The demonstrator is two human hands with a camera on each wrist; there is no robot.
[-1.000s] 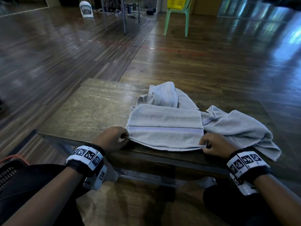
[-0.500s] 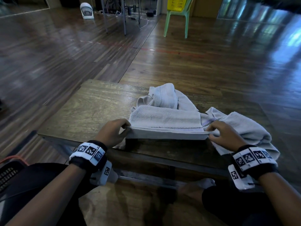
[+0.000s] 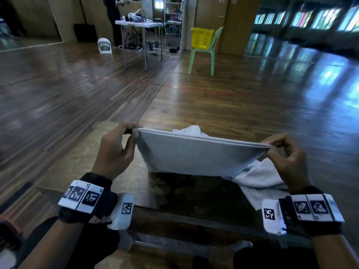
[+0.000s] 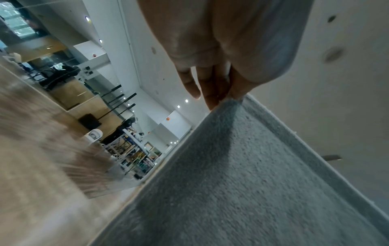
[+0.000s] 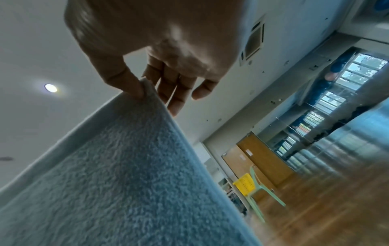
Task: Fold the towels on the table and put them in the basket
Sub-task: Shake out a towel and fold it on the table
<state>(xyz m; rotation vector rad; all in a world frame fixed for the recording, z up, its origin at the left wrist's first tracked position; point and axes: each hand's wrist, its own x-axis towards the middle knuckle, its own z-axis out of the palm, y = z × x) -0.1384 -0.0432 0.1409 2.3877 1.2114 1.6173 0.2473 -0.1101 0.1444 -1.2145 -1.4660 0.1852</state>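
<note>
A folded grey towel hangs stretched in the air above the wooden table. My left hand pinches its upper left corner between thumb and fingers, as the left wrist view shows. My right hand pinches the upper right corner. Behind and below the lifted towel lie more grey towels on the table, partly hidden by it. The yellow basket stands on a green chair far across the room.
The table's near edge is just in front of my knees. Beyond the table is open wooden floor. A white folding table with gear and a white fan stand at the far wall.
Both hands have lifted the folded towel's near edge off the table and raised it into the air. My head has tilted up, so the far wall and basket come into view.
</note>
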